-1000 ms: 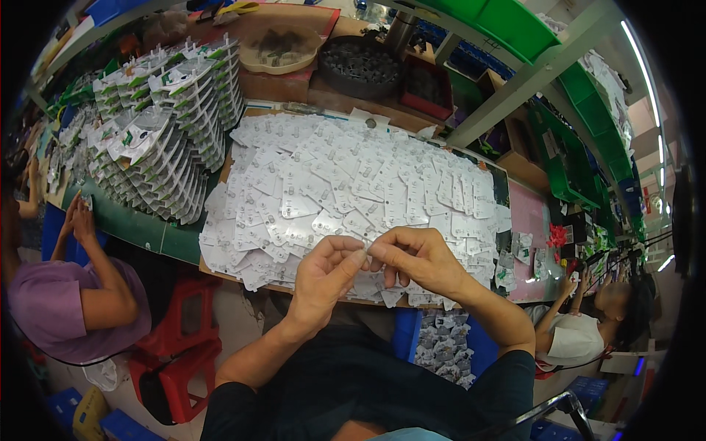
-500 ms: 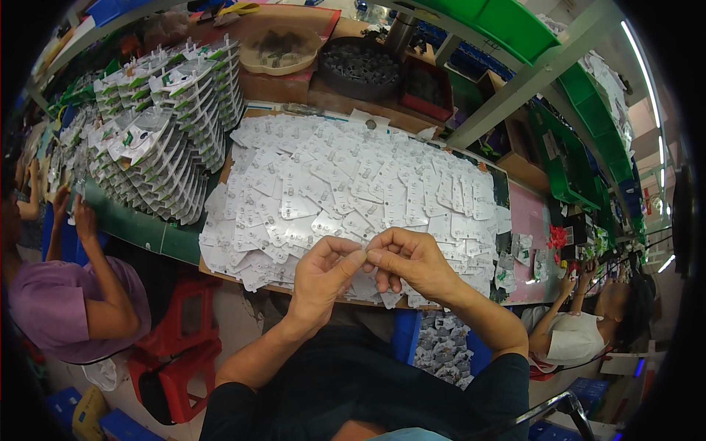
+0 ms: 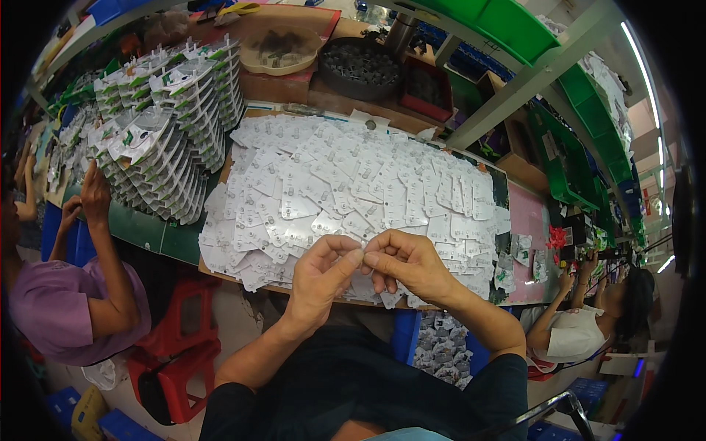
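Over the near edge of the pile, my left hand (image 3: pixel 321 275) and my right hand (image 3: pixel 409 263) meet with thumbs and forefingers pinched together. Whatever sits between the fingertips is too small and covered to name. Flat white plastic plates (image 3: pixel 353 173) with small clear raised posts lie overlapping beneath and beyond my hands, spread across a board on the bench. Neither hand grips any of these plates.
Tall stacks of white-and-green parts (image 3: pixel 158 140) stand to the left. Behind the plates are a round dark tray (image 3: pixel 360 94) of small black pieces, a beige bowl (image 3: pixel 261 68) and a red bin (image 3: pixel 426 88). A blue crate (image 3: pixel 406 334) of parts sits below. Co-workers sit on both sides.
My hands stay pinched together in nearly the same spot, with only a slight shift. The co-worker on the left has raised a hand toward the stacked parts.
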Available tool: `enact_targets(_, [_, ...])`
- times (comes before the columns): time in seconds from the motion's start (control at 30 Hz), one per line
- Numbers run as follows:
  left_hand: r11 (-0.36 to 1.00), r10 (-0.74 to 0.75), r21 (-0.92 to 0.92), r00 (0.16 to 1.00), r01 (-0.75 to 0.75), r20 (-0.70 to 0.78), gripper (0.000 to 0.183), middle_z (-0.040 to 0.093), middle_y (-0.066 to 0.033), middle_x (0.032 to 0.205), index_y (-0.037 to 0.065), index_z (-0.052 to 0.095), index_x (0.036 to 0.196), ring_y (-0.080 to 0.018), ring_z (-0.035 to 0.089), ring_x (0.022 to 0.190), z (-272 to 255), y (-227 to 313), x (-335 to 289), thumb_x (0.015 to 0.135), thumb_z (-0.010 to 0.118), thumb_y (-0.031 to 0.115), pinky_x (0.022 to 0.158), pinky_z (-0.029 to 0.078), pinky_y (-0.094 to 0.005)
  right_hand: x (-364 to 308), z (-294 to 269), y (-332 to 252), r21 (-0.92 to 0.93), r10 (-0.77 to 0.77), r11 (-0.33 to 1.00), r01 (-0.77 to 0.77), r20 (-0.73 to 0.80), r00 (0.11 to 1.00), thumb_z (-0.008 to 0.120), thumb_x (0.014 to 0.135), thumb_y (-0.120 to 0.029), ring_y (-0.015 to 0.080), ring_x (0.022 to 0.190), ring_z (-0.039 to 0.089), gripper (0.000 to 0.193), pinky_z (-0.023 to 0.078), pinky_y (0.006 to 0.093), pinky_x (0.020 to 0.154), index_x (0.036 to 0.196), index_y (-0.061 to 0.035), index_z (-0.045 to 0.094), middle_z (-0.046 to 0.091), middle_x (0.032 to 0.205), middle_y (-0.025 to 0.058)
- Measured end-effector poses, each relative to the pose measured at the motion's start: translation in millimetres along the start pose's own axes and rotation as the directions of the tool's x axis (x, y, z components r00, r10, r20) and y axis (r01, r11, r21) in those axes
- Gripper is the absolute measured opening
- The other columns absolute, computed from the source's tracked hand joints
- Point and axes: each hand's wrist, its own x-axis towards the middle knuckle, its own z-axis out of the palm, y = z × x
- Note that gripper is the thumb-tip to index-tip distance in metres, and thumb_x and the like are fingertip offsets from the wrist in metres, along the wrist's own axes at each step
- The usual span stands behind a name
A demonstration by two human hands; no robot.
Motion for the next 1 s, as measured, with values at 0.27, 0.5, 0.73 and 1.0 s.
enact_targets(0.27, [0.999, -0.031, 0.009, 0.999, 0.031, -0.008, 0.021, 0.062, -0.0029, 0.085, 0.000, 0.056, 0.109, -0.0014, 0.042, 0.057, 0.1, 1.0, 0.0, 0.095, 0.061, 0.014, 0.049, 0.032, -0.0172, 0.5, 3.6, 3.8, 0.108, -0.005, 0.994, 0.008, -0.025, 1.000, 0.059, 0.097, -0.016, 0.0105, 0.065, 0.063, 0.019, 0.046, 0.0190, 0.052, 0.103, 0.0017, 0.057, 0.066, 0.089, 0.0088])
enact_targets(0.5, [0.993, -0.013, 0.118, 1.000, 0.014, -0.017, 0.017, 0.060, -0.0009, 0.086, 0.000, 0.056, 0.106, -0.0011, 0.046, 0.067, 1.8, 2.3, -0.9, 0.095, 0.061, 0.013, 0.056, 0.036, -0.0165, 3.1, 3.3, 10.8, 0.224, -0.006, 0.974, 0.015, -0.041, 0.999, 0.058, 0.097, -0.016, 0.0109, 0.068, 0.062, 0.018, 0.046, 0.0203, 0.052, 0.102, 0.0018, 0.057, 0.063, 0.088, 0.0080])
enact_targets(0.73, [0.989, -0.035, 0.143, 0.999, 0.030, 0.037, 0.016, 0.059, -0.0007, 0.093, 0.001, 0.056, 0.104, -0.0011, 0.047, 0.071, -1.8, 0.6, -0.3, 0.094, 0.061, 0.013, 0.058, 0.037, -0.0167, 0.5, 5.2, 18.0, -0.290, -0.322, 0.919, 0.268, -0.159, 0.933, 0.064, 0.093, -0.011, 0.0078, 0.075, 0.060, 0.019, 0.048, 0.0210, 0.064, 0.105, 0.0022, 0.058, 0.064, 0.088, 0.0054])
enact_targets(1.0, [0.984, -0.094, 0.161, 0.992, 0.079, 0.082, 0.014, 0.059, -0.0012, 0.092, 0.002, 0.056, 0.105, 0.0008, 0.043, 0.065, -2.6, 2.0, -6.3, 0.095, 0.060, 0.012, 0.053, 0.032, -0.0156, -8.8, 16.3, 15.6, -0.022, -0.203, 0.979, 0.203, -0.204, 0.958, 0.064, 0.093, -0.010, 0.0066, 0.076, 0.059, 0.021, 0.049, 0.0213, 0.065, 0.110, 0.0028, 0.059, 0.063, 0.092, 0.0043])
